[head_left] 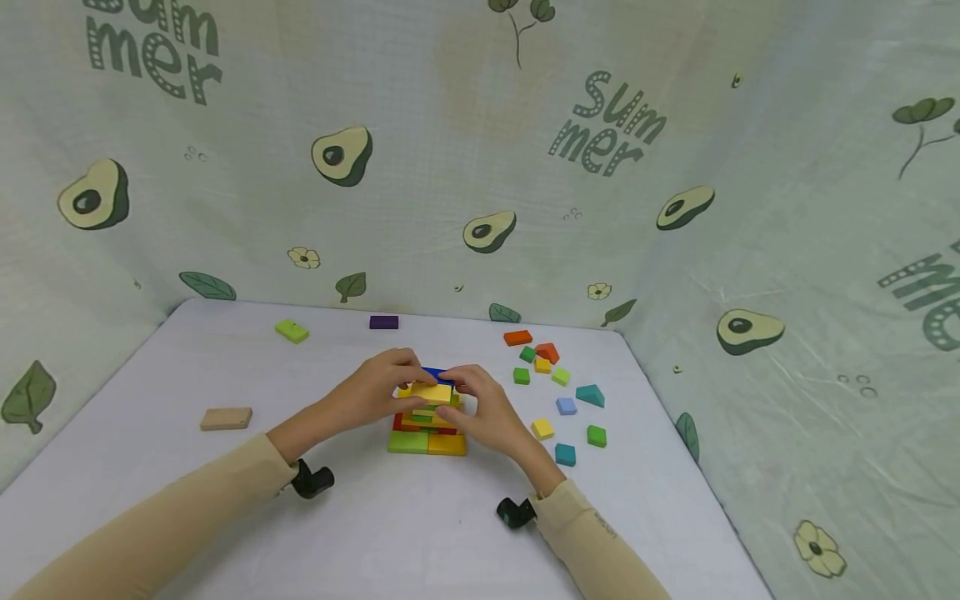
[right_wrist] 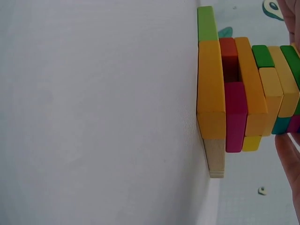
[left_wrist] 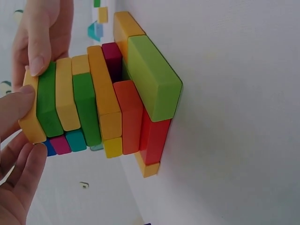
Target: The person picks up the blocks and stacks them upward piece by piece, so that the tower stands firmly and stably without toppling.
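Observation:
A tower of coloured wooden blocks stands in the middle of the table, with layers of green, orange, red and yellow. On its top front lies a yellow block, and a blue block sits behind it. My left hand pinches the yellow block from the left, its thumb on the front face and its fingers at the end. From the other side my right hand holds the tower's top. Its thumb touches by the yellow block and the green block beneath.
Several loose blocks lie to the right, among them a teal triangle, a red-orange block and a yellow block. At the left lie a plain wooden block and a lime block. A purple block is near the back edge.

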The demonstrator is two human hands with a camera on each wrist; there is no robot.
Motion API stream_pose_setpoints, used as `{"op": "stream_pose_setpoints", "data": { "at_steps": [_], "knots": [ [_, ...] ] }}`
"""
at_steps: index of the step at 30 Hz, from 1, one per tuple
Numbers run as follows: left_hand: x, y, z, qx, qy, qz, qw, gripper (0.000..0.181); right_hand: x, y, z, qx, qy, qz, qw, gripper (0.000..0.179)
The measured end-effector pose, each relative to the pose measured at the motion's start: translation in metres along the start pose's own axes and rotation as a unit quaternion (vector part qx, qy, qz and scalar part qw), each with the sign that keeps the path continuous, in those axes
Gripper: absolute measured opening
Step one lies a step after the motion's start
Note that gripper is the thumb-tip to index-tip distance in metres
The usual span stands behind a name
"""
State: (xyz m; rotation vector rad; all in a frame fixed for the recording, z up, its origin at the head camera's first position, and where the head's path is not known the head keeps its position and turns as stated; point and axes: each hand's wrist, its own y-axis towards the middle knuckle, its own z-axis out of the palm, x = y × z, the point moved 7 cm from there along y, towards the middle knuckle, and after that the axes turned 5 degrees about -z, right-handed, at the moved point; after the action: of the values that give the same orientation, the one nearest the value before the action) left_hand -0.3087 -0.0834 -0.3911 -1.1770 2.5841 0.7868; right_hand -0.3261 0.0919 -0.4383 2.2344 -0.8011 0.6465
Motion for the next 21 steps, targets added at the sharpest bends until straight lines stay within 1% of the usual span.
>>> {"op": "stream_pose_setpoints", "data": {
  "at_steps": [6,13,17,19,21],
  "knots": [
    [-0.002,0.001,0.002,-0.001,-0.011,-0.001,0.9999,0.029,0.0,0.0,-0.001,0.001,0.002,-0.003,1.0,0.047],
    [0.0,-0.001,0.002,-0.005,-0.015,-0.006,0.9999,0.031,0.0,0.001,-0.001,0.003,-0.001,0.001,1.0,0.047],
    [0.007,-0.002,-0.001,0.001,-0.019,-0.024,0.9995,0.038,0.001,0.0,-0.001,0.004,0.001,0.001,1.0,0.047],
    [0.015,-0.003,-0.006,0.004,-0.016,-0.038,0.9991,0.043,0.0,0.0,-0.001,0.006,-0.001,0.005,1.0,0.048],
    [0.025,-0.005,-0.014,0.002,-0.012,-0.05,0.9987,0.047,0.0,0.0,-0.001,0.007,-0.002,0.009,0.9999,0.049]
  ]
}}
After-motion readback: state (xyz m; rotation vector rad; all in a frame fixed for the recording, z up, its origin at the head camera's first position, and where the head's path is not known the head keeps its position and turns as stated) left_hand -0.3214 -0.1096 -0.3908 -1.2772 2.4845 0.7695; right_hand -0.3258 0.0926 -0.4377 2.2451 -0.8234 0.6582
